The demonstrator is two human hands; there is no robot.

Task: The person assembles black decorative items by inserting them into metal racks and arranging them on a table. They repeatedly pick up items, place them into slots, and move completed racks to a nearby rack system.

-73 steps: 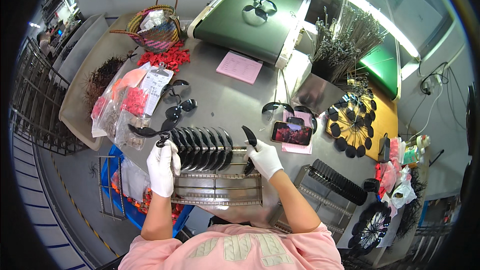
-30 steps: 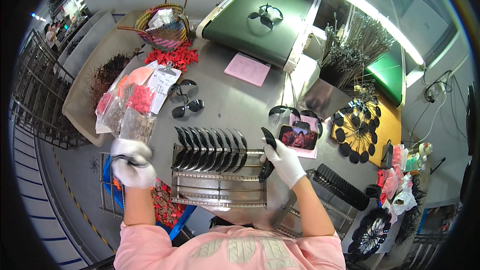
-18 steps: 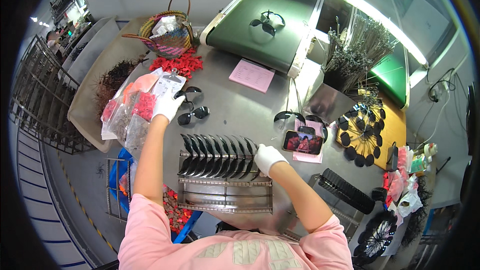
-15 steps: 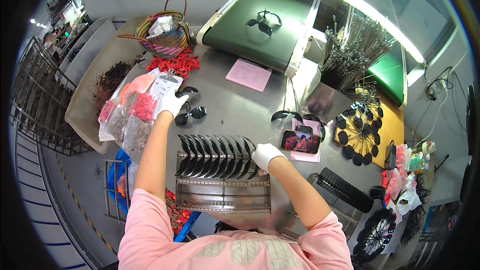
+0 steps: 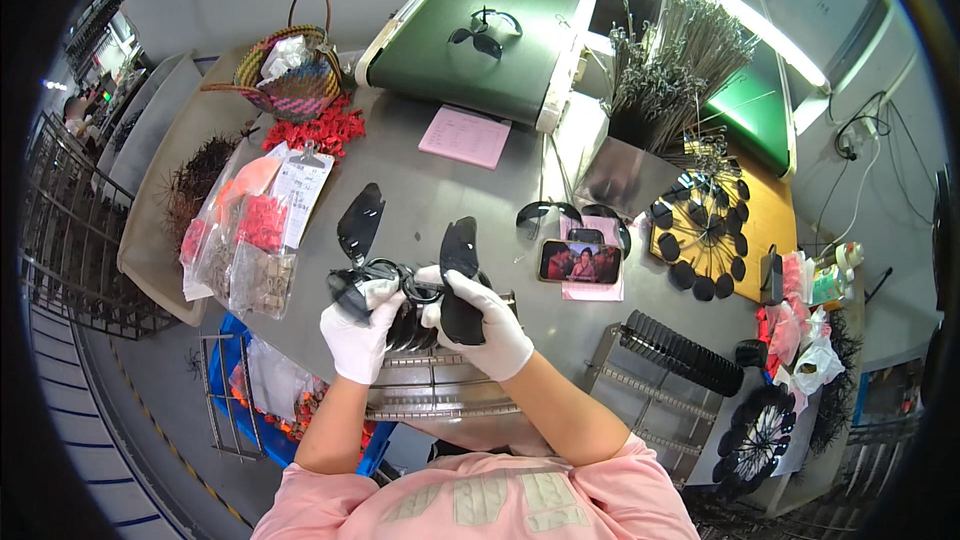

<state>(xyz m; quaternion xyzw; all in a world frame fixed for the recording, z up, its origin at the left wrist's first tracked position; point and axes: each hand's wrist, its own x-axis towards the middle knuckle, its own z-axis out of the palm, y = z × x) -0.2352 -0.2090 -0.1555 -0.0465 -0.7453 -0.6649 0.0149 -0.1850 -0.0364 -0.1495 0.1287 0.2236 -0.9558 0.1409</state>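
Note:
Both my hands wear white gloves and meet over the metal rack (image 5: 440,402) in front of me. My left hand (image 5: 358,336) is closed on dark sunglasses, one lens (image 5: 360,222) standing up beyond the fingers. In my right hand (image 5: 487,332) are more dark sunglasses (image 5: 461,246), held on end, with a lens against the fingers. Where the hands come together, the frames overlap and cannot be told apart. Beneath them, the row of dark curved lenses (image 5: 408,330) in the rack is mostly hidden.
Left are a clipboard (image 5: 300,190) with plastic bags, red pieces (image 5: 322,132) and a woven basket (image 5: 290,80). A phone (image 5: 580,262) and more sunglasses (image 5: 545,215) lie right of my hands. Beyond stand a green conveyor (image 5: 470,0) and wire hooks (image 5: 675,70). A second lens rack (image 5: 680,355) sits at right.
The two sunglasses by the clipboard have left the table and are in my hands. My left hand came back toward me; my right hand left the rack's right end and moved inward.

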